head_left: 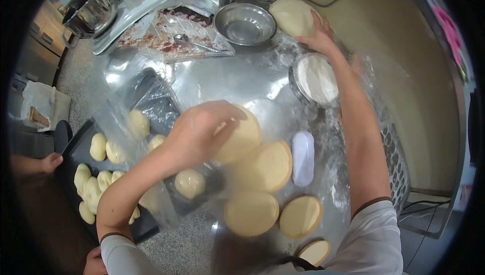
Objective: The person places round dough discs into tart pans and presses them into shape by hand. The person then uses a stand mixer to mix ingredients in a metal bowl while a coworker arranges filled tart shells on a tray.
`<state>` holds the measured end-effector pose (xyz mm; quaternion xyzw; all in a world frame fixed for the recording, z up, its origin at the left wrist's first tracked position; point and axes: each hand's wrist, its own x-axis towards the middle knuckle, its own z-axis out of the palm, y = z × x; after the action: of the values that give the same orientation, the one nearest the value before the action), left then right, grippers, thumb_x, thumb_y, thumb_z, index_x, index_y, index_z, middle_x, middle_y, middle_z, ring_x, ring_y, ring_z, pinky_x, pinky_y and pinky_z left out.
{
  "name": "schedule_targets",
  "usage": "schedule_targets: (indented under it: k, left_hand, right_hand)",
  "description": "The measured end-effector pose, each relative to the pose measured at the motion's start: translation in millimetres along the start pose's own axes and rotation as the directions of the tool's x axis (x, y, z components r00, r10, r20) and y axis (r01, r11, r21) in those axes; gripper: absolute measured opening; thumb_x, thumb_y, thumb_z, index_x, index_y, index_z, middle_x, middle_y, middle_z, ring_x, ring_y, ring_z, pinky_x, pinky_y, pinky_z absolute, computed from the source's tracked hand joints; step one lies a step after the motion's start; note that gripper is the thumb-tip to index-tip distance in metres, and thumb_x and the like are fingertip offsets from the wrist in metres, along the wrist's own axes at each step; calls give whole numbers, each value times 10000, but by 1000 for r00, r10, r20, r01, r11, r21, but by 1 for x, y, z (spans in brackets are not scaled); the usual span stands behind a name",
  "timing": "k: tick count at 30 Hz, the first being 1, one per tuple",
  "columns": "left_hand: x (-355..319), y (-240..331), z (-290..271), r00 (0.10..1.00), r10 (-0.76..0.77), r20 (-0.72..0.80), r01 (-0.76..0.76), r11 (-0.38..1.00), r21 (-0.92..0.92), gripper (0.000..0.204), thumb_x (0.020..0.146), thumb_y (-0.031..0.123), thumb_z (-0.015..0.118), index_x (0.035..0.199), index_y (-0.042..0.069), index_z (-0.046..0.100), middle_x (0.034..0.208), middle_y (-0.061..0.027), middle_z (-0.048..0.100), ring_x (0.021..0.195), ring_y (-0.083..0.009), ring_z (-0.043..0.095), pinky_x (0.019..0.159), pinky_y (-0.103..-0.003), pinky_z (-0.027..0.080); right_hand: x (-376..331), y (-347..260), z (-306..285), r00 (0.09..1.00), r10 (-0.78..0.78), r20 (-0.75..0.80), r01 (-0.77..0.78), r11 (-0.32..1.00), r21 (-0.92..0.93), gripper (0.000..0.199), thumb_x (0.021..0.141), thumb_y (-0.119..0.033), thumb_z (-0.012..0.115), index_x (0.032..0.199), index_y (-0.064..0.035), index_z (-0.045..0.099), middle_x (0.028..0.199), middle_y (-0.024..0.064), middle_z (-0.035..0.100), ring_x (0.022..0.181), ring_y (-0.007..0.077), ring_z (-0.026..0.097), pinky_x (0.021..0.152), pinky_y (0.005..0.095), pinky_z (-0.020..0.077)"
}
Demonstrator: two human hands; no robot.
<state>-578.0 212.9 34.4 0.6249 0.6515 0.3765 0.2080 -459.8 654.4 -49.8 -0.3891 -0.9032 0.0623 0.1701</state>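
Seen from the head camera, the left hand [202, 131] grips a pale flattened dough disc [241, 136] above 4 others on the floured steel table [242, 80], while the right hand [319, 33] lies open-palmed on a big dough mound [292, 16] near the flour bowl [317, 79], shaping apparently underway.

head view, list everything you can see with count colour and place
flat dough discs: about five, pale tan, near table edge
dough mound: one, cream, far side
flour bowl: one, white flour, right of centre
metal bowl: one, steel, empty, far centre
dough balls: many, pale yellow, on dark tray at left, partly under clear plastic
scraper: one, white, beside the discs
stand mixer: one, pale, far left
another person's hand: one, left edge
left hand: on a flat dough disc
right hand: on the dough mound
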Motion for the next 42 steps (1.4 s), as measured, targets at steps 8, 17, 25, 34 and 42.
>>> schedule_targets:
  k: [8, 17, 25, 34, 42]
  left_hand:
    - [7, -34, -24, 972, -143, 185, 164, 981, -105, 158, 863, -54, 624, 996, -8, 695, 881, -130, 680, 787, -278, 664, 686, -353, 514]
    - [20, -33, -15, 941, -202, 272, 283, 911, -301, 157, 905, 8, 614, 1039, -11, 693, 920, -118, 702, 825, -209, 668, 739, -317, 517]
    - [90, -45, 35, 932, -105, 347, 347, 539, -768, 576, 1002, 262, 581, 1490, 66, 346, 1325, -144, 546, 1136, -202, 586, 923, -324, 506]
    - [139, 47, 93, 999, -35, -7, -20, -393, -919, 683, 981, 638, 367, 1433, 134, 453, 1443, -126, 498, 1331, -294, 477, 1124, -462, 372]
    - [-54, 139, 53, 960, -187, 208, 77, -537, -840, 721, 958, 664, 403, 1436, 126, 376, 1431, -134, 453, 1283, -330, 489, 1072, -596, 376]
  right_hand:
    - [93, -16, 67, 959, 284, 20, -274, 939, -206, 1057, 635, -576, 825, 1522, -423, 271, 1641, 161, 66, 1384, 493, 335, 1025, 616, 405]
    - [73, 45, -10, 847, 530, -22, -261, 452, 853, 357, 884, -149, 646, 1177, 52, 623, 1080, 138, 672, 952, 238, 656, 814, 375, 532]
    - [12, -69, -151, 924, 363, -122, 20, 270, 963, 275, 920, -140, 603, 1144, 19, 616, 1049, 99, 660, 958, 181, 633, 806, 333, 514]
    - [-140, -130, -279, 996, 19, -93, 83, 286, 955, 360, 1026, -210, 498, 1311, 4, 554, 1240, 129, 647, 1130, 218, 640, 954, 361, 545]
    - [-248, -89, -320, 934, 106, 342, -339, -46, 940, 359, 1006, -198, 543, 1281, 33, 557, 1230, 133, 644, 1119, 205, 639, 962, 354, 540]
